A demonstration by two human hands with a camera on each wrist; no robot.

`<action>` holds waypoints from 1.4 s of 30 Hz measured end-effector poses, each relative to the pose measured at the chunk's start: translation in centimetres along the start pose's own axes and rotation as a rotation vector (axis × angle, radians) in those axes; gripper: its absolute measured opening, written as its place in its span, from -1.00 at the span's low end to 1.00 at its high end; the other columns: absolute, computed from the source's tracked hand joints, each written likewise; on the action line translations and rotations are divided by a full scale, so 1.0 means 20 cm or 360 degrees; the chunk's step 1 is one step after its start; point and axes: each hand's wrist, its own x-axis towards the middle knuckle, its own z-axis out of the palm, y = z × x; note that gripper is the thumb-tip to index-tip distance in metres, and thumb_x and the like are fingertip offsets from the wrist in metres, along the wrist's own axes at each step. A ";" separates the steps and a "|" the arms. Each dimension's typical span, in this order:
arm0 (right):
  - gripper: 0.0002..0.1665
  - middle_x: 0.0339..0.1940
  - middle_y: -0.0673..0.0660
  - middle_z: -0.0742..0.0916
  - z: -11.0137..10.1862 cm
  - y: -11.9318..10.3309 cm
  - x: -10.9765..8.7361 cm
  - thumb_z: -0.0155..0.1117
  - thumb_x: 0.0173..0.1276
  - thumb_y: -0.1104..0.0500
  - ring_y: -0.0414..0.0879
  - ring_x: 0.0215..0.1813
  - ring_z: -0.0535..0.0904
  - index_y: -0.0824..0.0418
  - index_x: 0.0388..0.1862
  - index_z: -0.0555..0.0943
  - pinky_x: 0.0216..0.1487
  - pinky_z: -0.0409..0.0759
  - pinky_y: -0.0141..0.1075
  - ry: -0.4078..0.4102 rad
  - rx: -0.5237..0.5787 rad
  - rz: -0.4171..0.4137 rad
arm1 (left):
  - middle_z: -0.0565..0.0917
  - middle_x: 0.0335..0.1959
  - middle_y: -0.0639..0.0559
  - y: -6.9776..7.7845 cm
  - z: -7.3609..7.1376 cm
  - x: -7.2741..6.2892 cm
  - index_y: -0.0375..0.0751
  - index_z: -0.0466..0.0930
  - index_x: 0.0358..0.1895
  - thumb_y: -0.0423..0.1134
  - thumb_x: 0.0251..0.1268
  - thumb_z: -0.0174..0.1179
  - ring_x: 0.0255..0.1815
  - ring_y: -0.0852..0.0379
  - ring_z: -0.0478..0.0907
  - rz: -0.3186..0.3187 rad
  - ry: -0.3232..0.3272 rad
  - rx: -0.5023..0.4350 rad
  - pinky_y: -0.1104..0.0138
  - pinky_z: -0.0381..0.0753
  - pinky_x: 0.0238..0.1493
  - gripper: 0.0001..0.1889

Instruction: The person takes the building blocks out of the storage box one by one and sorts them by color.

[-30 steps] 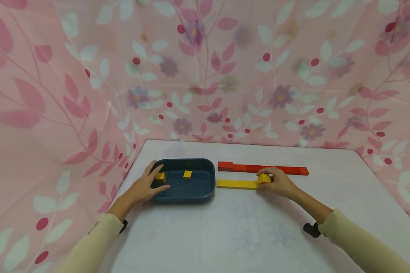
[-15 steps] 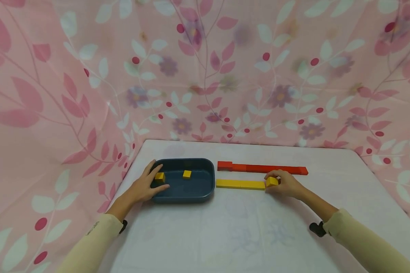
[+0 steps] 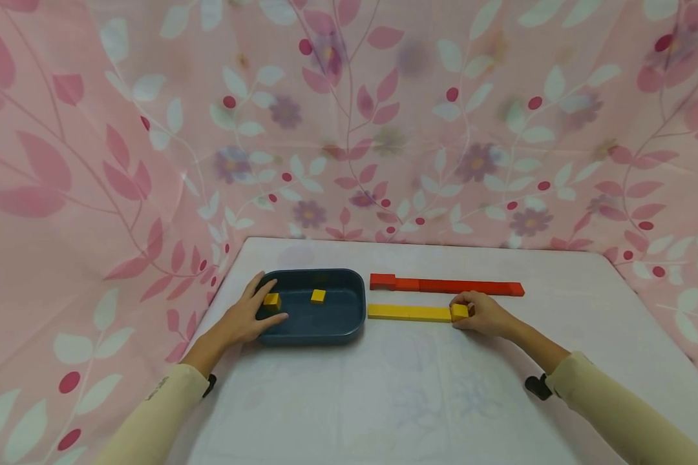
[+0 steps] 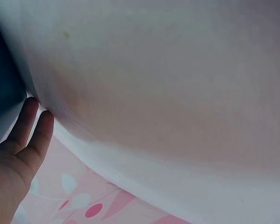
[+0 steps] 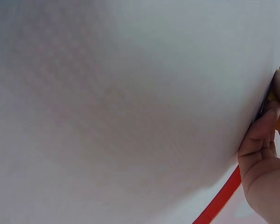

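My right hand [image 3: 486, 314] pinches a yellow cube [image 3: 459, 312] between thumb and fingers. The cube is low, at the right end of a straight row of yellow blocks [image 3: 408, 313] on the table. In the right wrist view the right hand [image 5: 266, 158] shows at the right edge, with part of the yellow. My left hand [image 3: 245, 318] rests on the left end of a dark blue tray [image 3: 320, 338], its fingers fairly straight and spread. Two yellow cubes lie in the tray, one cube [image 3: 272, 301] near the left hand and another cube [image 3: 318, 296] near the middle.
Behind the yellow row runs a row of red blocks [image 3: 442, 286], with a taller red block [image 3: 382, 281] at its left end. A white cloth [image 3: 384, 400] covers the table. Pink floral curtains [image 3: 349, 129] hang behind it and at the sides.
My right hand has moved right along the yellow row with the cube, then lowered it at the row's right end. The left hand and the tray stay where they were.
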 end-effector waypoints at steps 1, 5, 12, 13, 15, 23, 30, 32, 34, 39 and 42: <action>-0.56 -0.06 0.14 0.66 0.00 0.00 0.00 0.55 0.13 0.11 -0.01 -0.11 0.48 0.11 -0.02 0.63 -0.10 0.62 -0.33 0.0003 0.0001 0.0009 | -0.23 0.65 -0.07 0.00 0.00 0.00 0.09 -0.03 0.60 0.46 0.19 0.10 0.41 -0.38 0.30 0.0002 0.0002 -0.0001 -0.37 0.31 0.27 0.00; -0.56 -0.07 0.14 0.66 0.00 0.00 0.01 0.55 0.13 0.14 -0.03 -0.14 0.48 0.13 0.00 0.63 -0.13 0.60 -0.38 -0.0007 0.0008 -0.0007 | -0.22 0.65 -0.08 0.00 0.00 0.00 0.08 -0.02 0.60 0.45 0.19 0.11 0.42 -0.38 0.29 0.0011 0.0008 -0.0003 -0.37 0.32 0.27 0.00; -0.55 -0.02 0.15 0.66 0.00 -0.01 0.01 0.53 0.15 0.17 -0.02 -0.14 0.47 0.15 0.03 0.62 -0.08 0.61 -0.27 -0.0022 0.0025 -0.0030 | -0.21 0.65 -0.10 0.00 0.00 -0.01 0.05 -0.02 0.59 0.43 0.20 0.12 0.43 -0.39 0.27 0.0018 0.0021 -0.0009 -0.37 0.32 0.26 0.00; -0.54 -0.01 0.15 0.66 0.00 -0.01 0.00 0.53 0.15 0.17 -0.02 -0.14 0.47 0.15 0.03 0.62 -0.08 0.61 -0.27 -0.0025 0.0024 -0.0029 | -0.21 0.64 -0.11 0.00 0.00 -0.01 0.04 -0.03 0.60 0.43 0.20 0.12 0.43 -0.39 0.26 0.0021 0.0019 -0.0009 -0.37 0.32 0.26 0.00; -0.54 0.00 0.16 0.66 0.00 -0.02 0.00 0.53 0.15 0.17 -0.03 -0.13 0.47 0.16 0.04 0.62 -0.07 0.61 -0.26 -0.0031 0.0021 -0.0028 | -0.22 0.65 -0.10 0.00 0.00 -0.01 0.06 -0.04 0.60 0.44 0.19 0.12 0.44 -0.39 0.25 0.0014 0.0017 -0.0016 -0.37 0.31 0.27 0.01; -0.53 0.00 0.15 0.66 0.00 -0.02 0.00 0.52 0.16 0.16 -0.02 -0.12 0.46 0.16 0.06 0.62 -0.05 0.60 -0.25 -0.0040 0.0026 -0.0026 | -0.20 0.64 -0.12 0.01 -0.01 -0.02 0.04 -0.06 0.60 0.44 0.19 0.13 0.44 -0.40 0.24 0.0009 0.0018 -0.0025 -0.39 0.30 0.27 0.02; -0.51 0.02 0.16 0.67 0.02 0.00 0.00 0.55 0.13 0.12 -0.04 -0.14 0.46 0.13 0.05 0.62 -0.13 0.58 -0.35 -0.0008 -0.0009 -0.0046 | -0.18 0.64 -0.14 0.01 -0.01 -0.03 0.01 -0.09 0.61 0.43 0.16 0.16 0.43 -0.38 0.28 0.0023 0.0023 -0.0017 -0.37 0.34 0.25 0.06; -0.45 0.04 0.17 0.64 0.01 0.00 -0.01 0.56 0.12 0.09 -0.04 -0.14 0.46 0.13 0.09 0.60 -0.14 0.58 -0.35 0.0003 -0.0037 -0.0054 | -0.19 0.64 -0.14 0.01 -0.02 -0.02 -0.01 -0.10 0.61 0.44 0.17 0.15 0.43 -0.39 0.29 0.0024 0.0023 -0.0012 -0.36 0.33 0.25 0.07; -0.35 0.06 0.21 0.58 0.00 -0.01 -0.03 0.57 0.10 0.05 -0.04 -0.15 0.47 0.13 0.16 0.56 -0.17 0.60 -0.36 0.0013 -0.0064 -0.0063 | -0.20 0.65 -0.11 0.01 -0.01 -0.02 0.00 -0.11 0.61 0.44 0.16 0.15 0.43 -0.37 0.29 0.0012 0.0018 -0.0025 -0.36 0.32 0.28 0.08; -0.14 0.14 0.28 0.45 -0.05 -0.03 -0.10 0.56 0.09 -0.11 0.03 -0.09 0.53 0.11 0.33 0.44 -0.19 0.70 -0.27 0.0140 -0.0156 -0.0100 | -0.22 0.65 -0.08 0.02 0.00 -0.01 0.00 -0.14 0.61 0.46 0.16 0.13 0.45 -0.36 0.26 -0.0001 0.0012 -0.0030 -0.36 0.30 0.29 0.09; -0.06 0.34 0.32 0.37 -0.09 -0.06 -0.14 0.50 0.13 -0.21 0.19 0.11 0.52 0.07 0.42 0.37 0.03 0.67 0.07 0.0290 -0.0339 -0.0211 | -0.23 0.65 -0.08 0.02 0.00 -0.01 0.01 -0.17 0.62 0.48 0.15 0.12 0.45 -0.37 0.25 -0.0011 0.0007 -0.0013 -0.36 0.31 0.28 0.10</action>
